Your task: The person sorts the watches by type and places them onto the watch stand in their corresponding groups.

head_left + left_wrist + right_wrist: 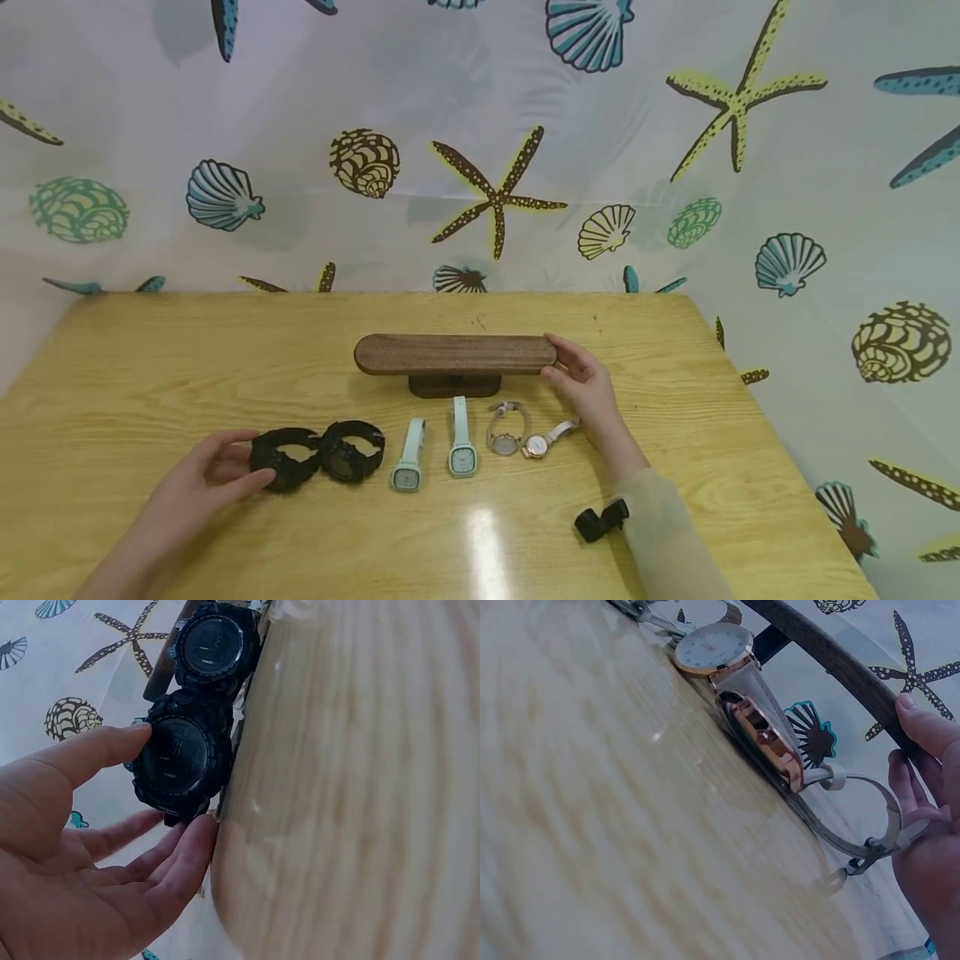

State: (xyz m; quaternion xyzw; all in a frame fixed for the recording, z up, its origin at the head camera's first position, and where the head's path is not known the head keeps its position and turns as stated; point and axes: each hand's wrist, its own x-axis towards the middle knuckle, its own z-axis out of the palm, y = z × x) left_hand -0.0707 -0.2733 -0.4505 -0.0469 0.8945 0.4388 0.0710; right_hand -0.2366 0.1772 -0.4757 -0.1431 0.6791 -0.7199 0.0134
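Note:
At the left of the table, my left hand (198, 483) holds the outer black digital watch (283, 460) between thumb and fingers. In the left wrist view its thumb lies on one edge of the case and the fingertips on the lower edge. A second black watch (352, 451) sits right against it. My right hand (588, 387) grips the right end of a dark wooden stand (453, 355), a long rounded bar on a small base (455, 386). Below that hand lies a rose-gold watch (536, 446) with a pale strap.
Two mint-green watches (462, 460) and another pale-strapped watch (505, 444) lie in the row before the stand. A black wrist camera (602, 521) is at the right sleeve. Behind the wooden table (187, 358) hangs a cloth (292, 75) printed with shells and starfish.

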